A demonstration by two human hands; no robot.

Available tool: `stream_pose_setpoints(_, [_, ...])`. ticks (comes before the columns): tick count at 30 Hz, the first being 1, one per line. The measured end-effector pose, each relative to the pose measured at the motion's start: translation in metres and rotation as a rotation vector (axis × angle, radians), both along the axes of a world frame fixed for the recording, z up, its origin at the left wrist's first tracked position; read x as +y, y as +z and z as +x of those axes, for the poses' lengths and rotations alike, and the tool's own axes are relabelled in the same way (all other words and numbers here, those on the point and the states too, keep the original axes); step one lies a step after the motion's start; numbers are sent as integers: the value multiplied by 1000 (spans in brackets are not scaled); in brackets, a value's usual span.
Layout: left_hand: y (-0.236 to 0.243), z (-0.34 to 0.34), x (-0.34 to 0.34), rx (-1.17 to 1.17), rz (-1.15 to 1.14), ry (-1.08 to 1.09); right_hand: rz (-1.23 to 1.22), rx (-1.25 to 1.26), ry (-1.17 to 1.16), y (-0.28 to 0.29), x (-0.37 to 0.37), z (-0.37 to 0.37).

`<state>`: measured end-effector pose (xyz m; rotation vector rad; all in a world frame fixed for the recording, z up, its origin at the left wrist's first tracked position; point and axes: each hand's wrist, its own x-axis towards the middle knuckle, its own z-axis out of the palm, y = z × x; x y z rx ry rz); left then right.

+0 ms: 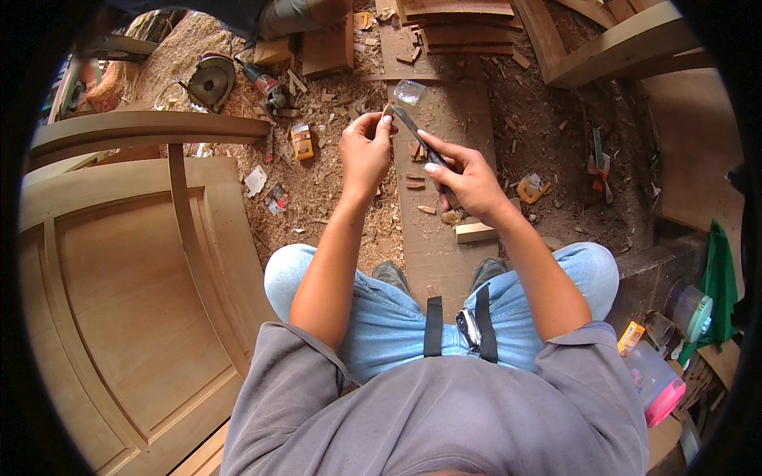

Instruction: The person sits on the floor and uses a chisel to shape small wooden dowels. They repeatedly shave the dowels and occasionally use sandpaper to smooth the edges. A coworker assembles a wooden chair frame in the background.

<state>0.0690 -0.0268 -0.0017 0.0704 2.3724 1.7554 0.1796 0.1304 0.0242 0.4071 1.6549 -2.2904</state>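
My left hand (pixel 367 153) pinches a small thin sliver of wood (pixel 388 109) between thumb and fingertips, held up above the plank. My right hand (pixel 470 181) is wrapped round the black handle of a knife (pixel 406 121), its forefinger stretched along the tool. The dark blade points up and left, its tip right beside the sliver; I cannot tell whether they touch. Below the hands a long wooden plank (pixel 444 262) runs between my feet, with small wood offcuts (pixel 415 182) and a pale wood block (pixel 475 232) on it. A crumpled clear plastic piece (pixel 409 92) lies just beyond the blade.
A panelled wooden door (pixel 143 278) and curved frame pieces stand at left. A circular saw (pixel 211 80) and a power tool (pixel 266 85) lie in shavings near another person's leg (pixel 294 16). Stacked boards (pixel 468 36) are ahead; a pink-lidded tub (pixel 663 403) sits at right.
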Motion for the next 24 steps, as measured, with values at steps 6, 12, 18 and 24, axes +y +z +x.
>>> stream_pose_setpoints(6, [4, 3, 3, 148, -183, 14, 39, -36, 15, 1, -2, 0])
stream_pose_setpoints(12, [12, 5, -1, 144, -346, -26, 16, -88, 3, -10, -13, 6])
stream_pose_setpoints(18, [18, 23, 11, 11, -266, -197, 175, -171, -390, -25, 7, -10])
stream_pose_setpoints(24, [19, 1, -2, 173, -320, -1, -109, -16, -71, -8, 6, -4])
